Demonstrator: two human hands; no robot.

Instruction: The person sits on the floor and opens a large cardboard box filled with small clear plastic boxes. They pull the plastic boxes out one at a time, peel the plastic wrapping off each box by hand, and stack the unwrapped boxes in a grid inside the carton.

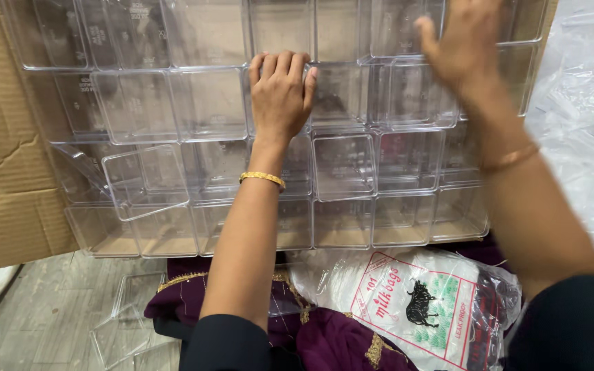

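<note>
On the far left is a brown cardboard box (1, 137), and next to it lie rows of clear plastic boxes (207, 103), packed close side by side, with one clear box (146, 180) sitting crooked on top. The left hand (281, 93) has its fingers curled over the edge of a box in the middle, and the right hand (462, 45) is open with fingers spread, flat on the boxes further right. The boxes look light, stiff and slippery and might crack, so the rim seems best to hold; a white printed bag (421, 302) lies below.

Left hand (280, 93) fingers curled, palm down, right hand (463, 45) raised, fingers extended
</note>
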